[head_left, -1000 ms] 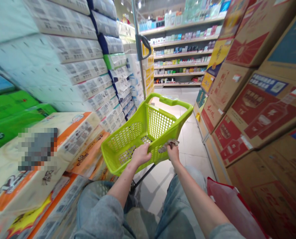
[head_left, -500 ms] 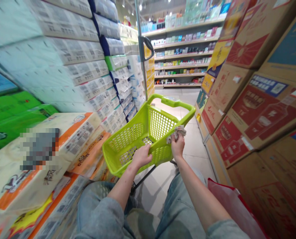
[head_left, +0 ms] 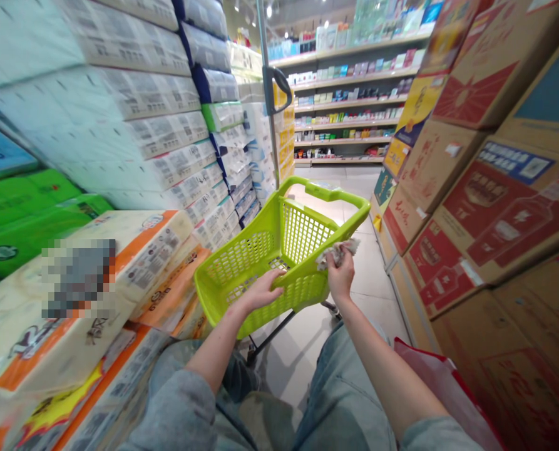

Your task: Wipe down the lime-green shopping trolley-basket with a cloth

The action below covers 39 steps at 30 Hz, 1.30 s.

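A lime-green shopping cart with a perforated basket stands tilted across the aisle in front of my knees. My left hand lies at the basket's near rim, fingers stretched out and thumb apart, with nothing in it. Pinched in my right hand is a crumpled, pale rag, pressed against the outer side of the rim below the cart's handle. The basket holds nothing that I can see. My fingertips behind the rag are partly hidden.
Packs of tissue paper are piled high on the left, with a blurred-out dark object on a nearer pack. Cardboard cartons line the right. A red-edged bag is by my right leg. Stocked shelves stand ahead.
My left hand has loosened from the rim, and its fingers have straightened. My right hand and the rag have shifted slightly to the right. The cart has barely moved.
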Available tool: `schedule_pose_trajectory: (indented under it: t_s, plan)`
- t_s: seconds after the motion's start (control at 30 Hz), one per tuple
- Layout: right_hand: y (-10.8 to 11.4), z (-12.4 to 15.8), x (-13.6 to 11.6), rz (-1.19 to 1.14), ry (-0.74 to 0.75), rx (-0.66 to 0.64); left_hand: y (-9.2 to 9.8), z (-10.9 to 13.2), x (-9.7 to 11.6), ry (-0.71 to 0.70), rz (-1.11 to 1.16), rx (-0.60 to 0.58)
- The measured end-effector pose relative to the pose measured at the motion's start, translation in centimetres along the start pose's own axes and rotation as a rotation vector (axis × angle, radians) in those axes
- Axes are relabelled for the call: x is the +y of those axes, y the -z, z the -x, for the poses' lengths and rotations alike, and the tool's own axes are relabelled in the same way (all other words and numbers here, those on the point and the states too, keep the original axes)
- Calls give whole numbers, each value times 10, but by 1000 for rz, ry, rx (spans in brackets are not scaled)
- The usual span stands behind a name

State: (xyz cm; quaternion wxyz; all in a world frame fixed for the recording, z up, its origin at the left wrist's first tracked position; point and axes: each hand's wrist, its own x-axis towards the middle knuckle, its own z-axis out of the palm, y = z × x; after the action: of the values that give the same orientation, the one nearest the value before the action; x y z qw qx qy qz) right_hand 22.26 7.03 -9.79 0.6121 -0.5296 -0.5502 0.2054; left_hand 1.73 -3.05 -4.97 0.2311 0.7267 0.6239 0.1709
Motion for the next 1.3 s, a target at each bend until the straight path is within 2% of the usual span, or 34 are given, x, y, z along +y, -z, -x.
schedule_pose_trajectory:
  t_s: [0.1,0.23,0.4,0.6,0.77,0.83,0.9,1.0,1.1,1.2,1.3]
  plan:
    - [2,-11,-4,33,54,39,4,13,-11,93,-6,-86]
    - [-10,1,-6,74,53,48,2,21,-13,248,-6,-57]
    - [-26,37,-13,96,5,-16,-3,18,-6,272,-11,-45]
    - [-38,100,-31,-6,-40,-216,-6,15,-2,251,-26,-20]
    - [-38,137,-35,-103,44,-355,-8,15,-7,262,-37,-8]
    - [-34,139,-27,-130,65,-395,-8,15,-8,278,-49,2]
    - [-29,133,-10,-119,8,-365,-8,15,-8,274,-53,8]
    - [-26,112,22,-31,-158,-173,-7,15,-7,272,-40,-4]
    - [-29,84,49,21,-195,-87,-8,15,-5,296,-40,-17]
    - [-37,70,57,29,-160,-149,-10,14,-4,284,-44,-16]
    - [-41,83,52,73,-135,-243,-11,13,-1,246,-57,-13]
